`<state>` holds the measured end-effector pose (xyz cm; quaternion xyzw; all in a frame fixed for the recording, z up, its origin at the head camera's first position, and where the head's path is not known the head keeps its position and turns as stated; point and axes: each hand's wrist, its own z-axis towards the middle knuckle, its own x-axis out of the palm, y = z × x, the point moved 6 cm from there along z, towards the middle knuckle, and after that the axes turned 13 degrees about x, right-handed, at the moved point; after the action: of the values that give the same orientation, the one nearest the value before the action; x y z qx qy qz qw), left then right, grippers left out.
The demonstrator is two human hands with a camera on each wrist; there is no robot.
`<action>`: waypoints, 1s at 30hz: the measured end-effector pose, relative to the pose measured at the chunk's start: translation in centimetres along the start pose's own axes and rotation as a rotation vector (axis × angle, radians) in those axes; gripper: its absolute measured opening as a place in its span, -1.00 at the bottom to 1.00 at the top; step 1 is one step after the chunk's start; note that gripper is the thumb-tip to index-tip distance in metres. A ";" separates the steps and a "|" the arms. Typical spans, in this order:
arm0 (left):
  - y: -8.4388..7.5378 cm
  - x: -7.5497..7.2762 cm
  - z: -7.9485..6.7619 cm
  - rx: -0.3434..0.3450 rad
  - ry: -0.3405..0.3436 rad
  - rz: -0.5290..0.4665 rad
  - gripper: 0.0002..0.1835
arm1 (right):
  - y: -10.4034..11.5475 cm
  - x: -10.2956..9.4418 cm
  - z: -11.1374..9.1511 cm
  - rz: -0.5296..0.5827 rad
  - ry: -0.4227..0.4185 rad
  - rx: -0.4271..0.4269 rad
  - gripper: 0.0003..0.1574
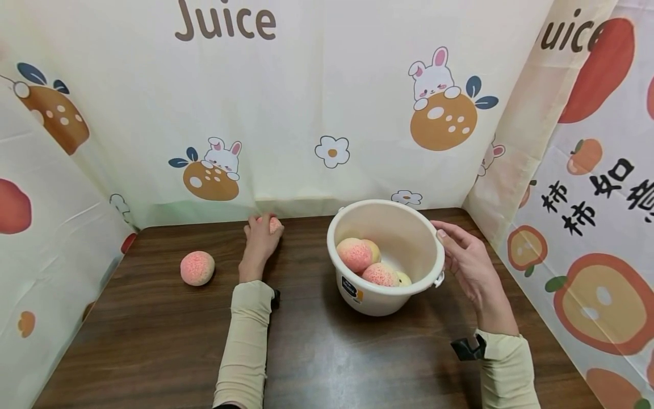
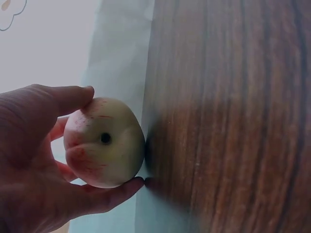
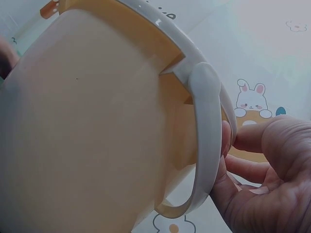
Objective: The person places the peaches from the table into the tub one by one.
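Note:
At the table's back edge my left hand [image 1: 259, 249] grips a pink and cream peach [image 1: 276, 224]. The left wrist view shows thumb and fingers round this peach [image 2: 116, 145], its dark stem hole facing the camera and its side close against the wood. My right hand [image 1: 472, 267] pinches the right rim of a white bucket [image 1: 375, 304]. From the right wrist, the thumb and fingers meet at the rim beside the bucket's white handle [image 3: 206, 131], which hangs down. Several peaches [image 1: 355, 254] lie inside the bucket, partly overlapping one another.
Another peach [image 1: 197, 268] sits on the left part of the dark wooden table [image 1: 153, 341]. A printed cloth [image 1: 286, 113] rises along the back edge, and similar cloths [image 1: 577, 187] line both sides.

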<state>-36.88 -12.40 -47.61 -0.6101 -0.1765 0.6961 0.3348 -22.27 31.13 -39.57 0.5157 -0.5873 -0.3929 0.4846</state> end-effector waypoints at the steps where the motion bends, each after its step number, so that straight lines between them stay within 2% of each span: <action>1: 0.0 0.0 0.0 0.004 -0.005 0.001 -0.46 | 0.0 0.0 0.0 0.002 0.001 -0.002 -0.55; 10: -0.1 -0.4 -0.1 0.015 -0.031 0.012 -0.43 | 0.0 -0.2 -0.1 0.000 0.000 -0.005 -0.54; 15: -0.3 -0.5 -0.2 0.019 -0.008 0.012 -0.42 | 0.1 -0.1 -0.2 -0.002 0.005 -0.012 -0.54; 20: -0.9 -0.8 -0.1 0.046 -0.002 0.004 -0.43 | 0.0 0.0 -0.2 -0.004 0.003 -0.001 -0.53; 24: -1.6 -1.1 -0.1 0.062 -0.022 -0.006 -0.44 | 0.0 0.0 -0.1 -0.004 0.000 0.009 -0.53; 30: -3.2 -2.4 -0.2 0.102 -0.068 0.039 -0.48 | 0.1 0.1 -0.1 -0.001 -0.006 0.019 -0.53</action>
<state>-35.79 -11.79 -43.83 -0.5714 -0.1402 0.7309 0.3458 -22.20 31.09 -39.46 0.5193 -0.5920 -0.3892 0.4779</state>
